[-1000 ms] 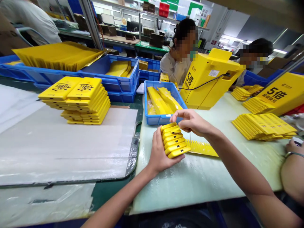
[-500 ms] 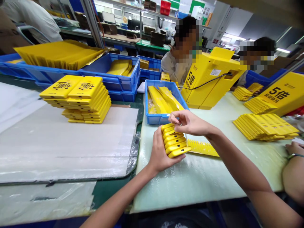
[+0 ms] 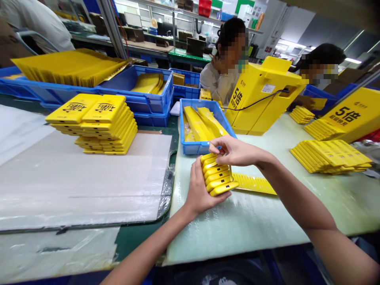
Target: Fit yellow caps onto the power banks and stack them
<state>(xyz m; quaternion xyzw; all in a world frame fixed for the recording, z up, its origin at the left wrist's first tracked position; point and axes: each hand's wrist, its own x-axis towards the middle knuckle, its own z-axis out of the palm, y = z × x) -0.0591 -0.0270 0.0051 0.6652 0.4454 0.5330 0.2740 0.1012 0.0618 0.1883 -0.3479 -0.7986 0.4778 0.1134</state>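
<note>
My left hand (image 3: 198, 194) is wrapped round a stack of several yellow power banks (image 3: 221, 180), gripping it from the left and below. The stack is tilted, and the small dark ports in the ends face me. Over its upper end, my right hand (image 3: 236, 150) is closed with the fingers pinched together. What sits in that pinch is too small and partly hidden to name; a thin pale strip shows just beneath it, along the stack's right side. Behind the stack, a yellow comb-edged strip (image 3: 255, 184) lies on the pale table mat (image 3: 237, 225).
Left, piled power banks (image 3: 99, 113) stand on a white sheet (image 3: 89, 182). A blue bin (image 3: 194, 148) with yellow pieces sits behind my hands. Beyond are a big yellow box-shaped unit (image 3: 258, 95) with a cable and two people. More power banks (image 3: 329, 154) lie to the right.
Another person's arm with a wristband at the right edge has gone out of view. The view has shifted slightly; my hands keep nearly the same pose on the stack.
</note>
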